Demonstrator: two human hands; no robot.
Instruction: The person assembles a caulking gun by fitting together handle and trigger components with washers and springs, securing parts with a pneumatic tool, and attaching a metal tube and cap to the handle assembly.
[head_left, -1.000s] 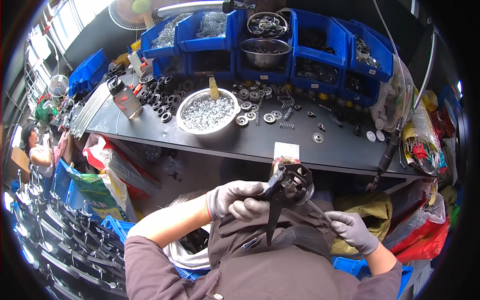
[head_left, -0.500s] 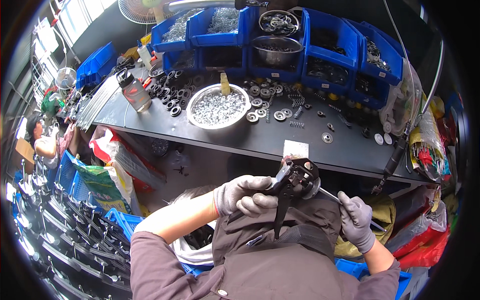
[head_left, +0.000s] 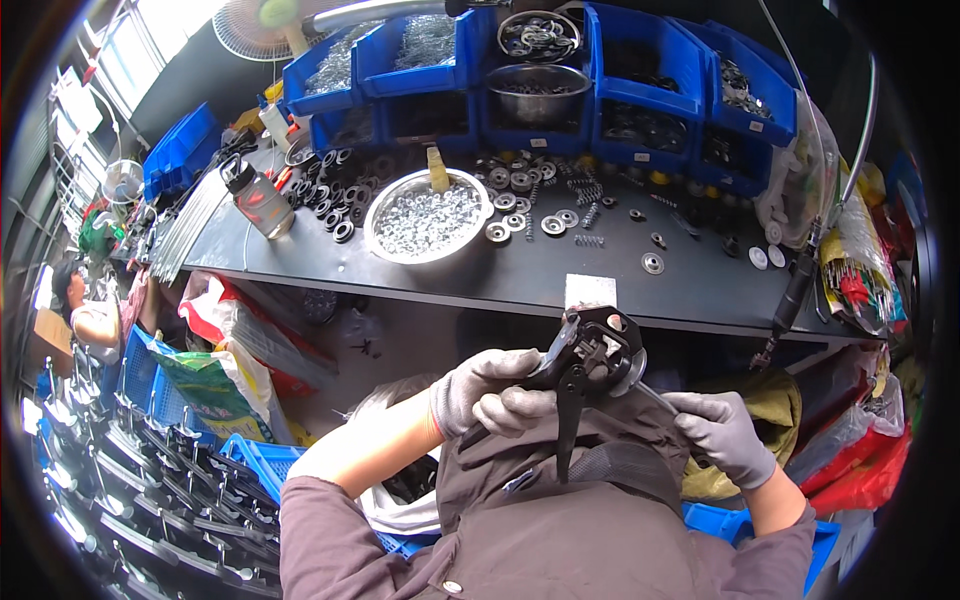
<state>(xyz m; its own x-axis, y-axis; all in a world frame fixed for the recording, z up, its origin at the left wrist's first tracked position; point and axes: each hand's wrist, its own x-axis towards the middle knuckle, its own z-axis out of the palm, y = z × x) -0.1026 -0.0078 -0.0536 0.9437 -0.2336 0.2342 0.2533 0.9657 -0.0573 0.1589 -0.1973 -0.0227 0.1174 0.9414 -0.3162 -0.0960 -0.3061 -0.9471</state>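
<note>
My left hand (head_left: 495, 393), in a grey glove, is closed around a black hand tool (head_left: 570, 400) with a long lever handle and metal parts in its head. It is held in front of my apron, just short of the bench edge. A round metal disc (head_left: 630, 372) sits at the right side of the tool's head. From there a thin metal rod (head_left: 655, 397) runs down to my right hand (head_left: 725, 435). That hand, also gloved, has its fingers pinched on the rod. The rod's inner end is hidden at the disc.
The dark bench (head_left: 400, 285) carries a metal bowl (head_left: 375, 235) of small shiny parts, a bottle (head_left: 262, 205), black rings, discs and springs. Blue bins (head_left: 640, 100) stand behind. A hanging power driver (head_left: 795, 285) is at right. Sacks (head_left: 225, 385) and black bars (head_left: 150, 480) lie at left.
My right hand has turned, its fingers now bent flatter over the rod and closer to the disc. The tool in my left hand stays nearly in place. The view has shifted slightly.
</note>
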